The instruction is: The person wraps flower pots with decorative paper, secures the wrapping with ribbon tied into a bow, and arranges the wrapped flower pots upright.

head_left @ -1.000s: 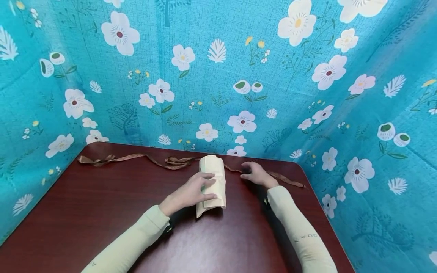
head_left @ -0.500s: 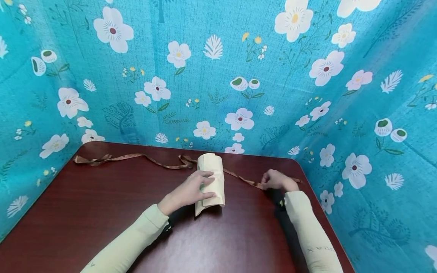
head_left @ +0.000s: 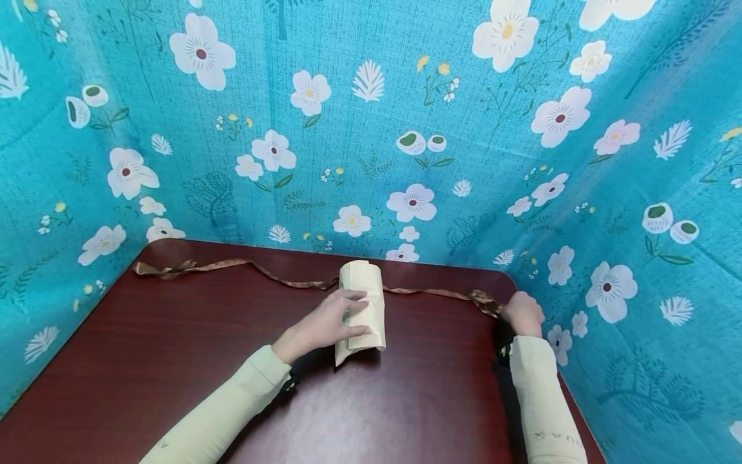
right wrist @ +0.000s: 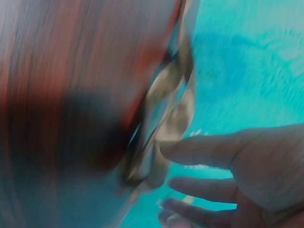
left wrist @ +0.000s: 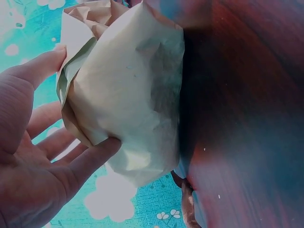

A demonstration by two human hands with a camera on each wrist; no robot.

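Note:
A cream paper-wrapped bundle (head_left: pixel 366 283) stands near the back middle of the table. My left hand (head_left: pixel 324 322) holds it from the left side; in the left wrist view the thumb is at its folded edge and a fingertip is on the crinkled paper (left wrist: pixel 123 90). A long brown ribbon (head_left: pixel 226 264) runs along the back of the table, passing behind the bundle. At the right edge my right hand (head_left: pixel 523 314) pinches its right part, where the ribbon bunches. Motion blurs the looped ribbon (right wrist: pixel 173 121) at my fingertips in the right wrist view.
The dark red-brown table (head_left: pixel 174 361) has rounded back corners. A blue flowered curtain (head_left: pixel 371 174) hangs close behind it and along both sides. The ribbon's left end lies folded near the left back corner.
My right hand has moved right to the table's edge, drawing the ribbon straighter; the loop left of the bundle has pulled out. My left hand stays on the bundle.

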